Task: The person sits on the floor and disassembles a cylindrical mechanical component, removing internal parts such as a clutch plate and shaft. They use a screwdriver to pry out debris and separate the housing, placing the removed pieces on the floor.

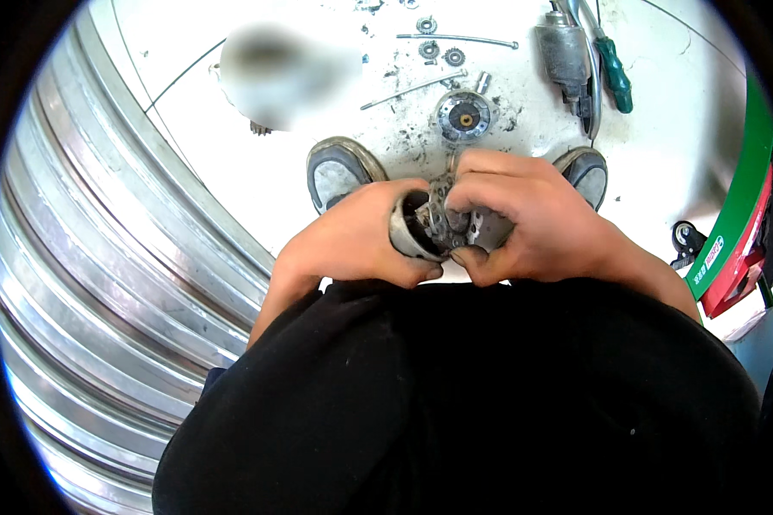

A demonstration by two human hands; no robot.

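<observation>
Centre of the frame, and both hands are occupied! The left hand (352, 230) curls round a hollow metal cylinder (400, 233), open end facing right, while the right hand (545, 219) pinches a smudged metal part (441, 225) right at that mouth; how deep it sits, I can't tell. Up at top centre, a round disc (465, 117), small gears (454, 57) and long bolts (472, 39) lie across the floor (524, 77); upper right, a green-handled screwdriver (614, 77) lies near a grey housing (565, 60).

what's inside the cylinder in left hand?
The cylinder shows a dark hollow. The metal part in the right hand partly covers its mouth; anything deeper is hidden.
</observation>
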